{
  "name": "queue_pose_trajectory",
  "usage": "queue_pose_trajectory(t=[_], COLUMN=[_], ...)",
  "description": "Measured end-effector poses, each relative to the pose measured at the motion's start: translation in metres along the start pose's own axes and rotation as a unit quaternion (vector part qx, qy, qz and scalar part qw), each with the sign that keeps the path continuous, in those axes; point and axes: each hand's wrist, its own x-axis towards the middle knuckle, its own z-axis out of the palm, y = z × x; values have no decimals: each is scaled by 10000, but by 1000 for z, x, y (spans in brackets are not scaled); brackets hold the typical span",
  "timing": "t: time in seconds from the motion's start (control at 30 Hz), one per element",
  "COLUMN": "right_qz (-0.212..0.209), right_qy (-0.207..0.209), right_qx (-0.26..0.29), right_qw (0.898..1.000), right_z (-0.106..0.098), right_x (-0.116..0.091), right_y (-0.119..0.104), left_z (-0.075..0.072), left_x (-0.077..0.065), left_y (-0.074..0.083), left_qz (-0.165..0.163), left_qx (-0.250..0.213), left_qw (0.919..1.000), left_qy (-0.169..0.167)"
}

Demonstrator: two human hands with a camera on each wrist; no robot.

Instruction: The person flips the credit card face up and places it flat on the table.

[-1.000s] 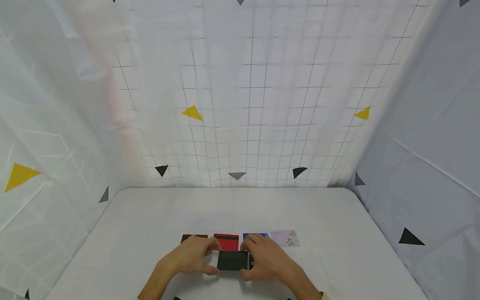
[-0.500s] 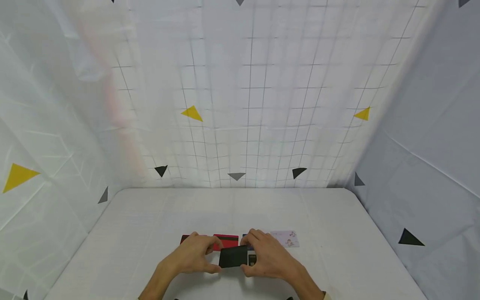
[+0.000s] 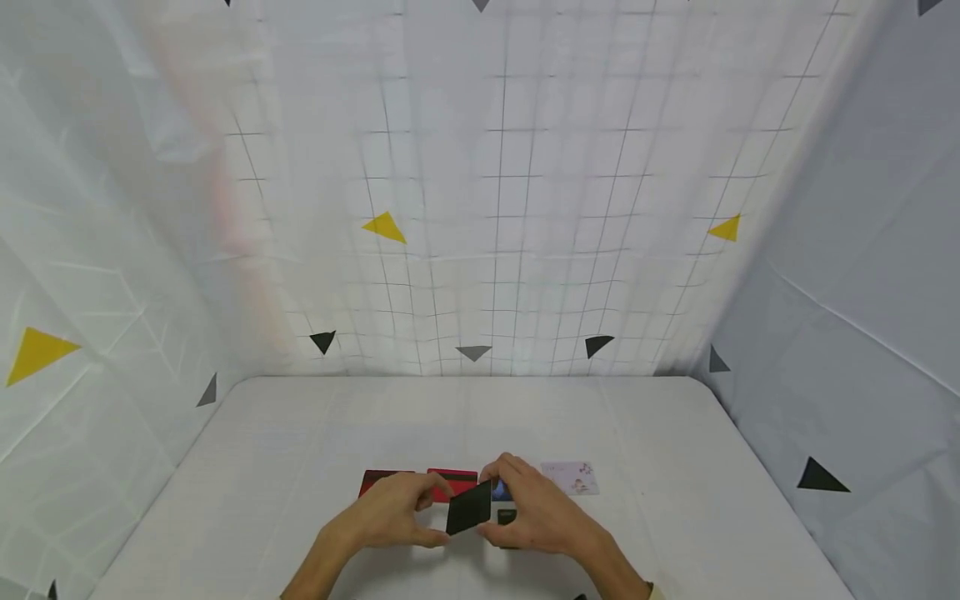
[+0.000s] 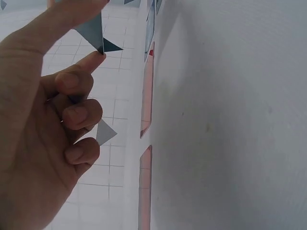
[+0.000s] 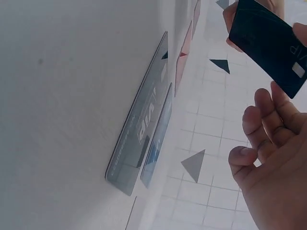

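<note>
A black card (image 3: 469, 507) is raised off the table and tilted, its right end higher in the head view. My left hand (image 3: 392, 510) pinches its left end between thumb and index finger. At the other end, my right hand (image 3: 538, 512) holds it the same way, the remaining fingers loosely bent. The right wrist view shows pale lettering on the underside of the held card (image 5: 264, 40). Beneath my right hand lies a second dark card (image 5: 144, 124) marked "VIP", flat on the table; in the head view my hand hides part of it.
Behind the hands a row of cards lies on the white table (image 3: 480, 417): a dark red one (image 3: 378, 480), a red one (image 3: 456, 478) with a dark stripe, a blue one (image 3: 501, 490) partly covered, and a pale patterned one (image 3: 570, 477). White sheeting surrounds the table.
The black card has gone from level to tilted, its right end rising and its visible width narrowing. More of the dark card and the blue card below shows. Both hands keep hold.
</note>
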Motion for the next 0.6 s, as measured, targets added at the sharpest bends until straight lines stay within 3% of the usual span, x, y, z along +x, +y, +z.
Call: queue_pose_trajectory(t=[0.6], right_qz=[-228], right_qy=[145], right_qx=[1316], right_qw=[9909], right_z=[6], right_x=[1], right_y=[-7], left_z=[-2], left_x=[-1], left_y=[9], left_qz=[-20], left_qx=[179], left_qw=[9997], left_qy=[190])
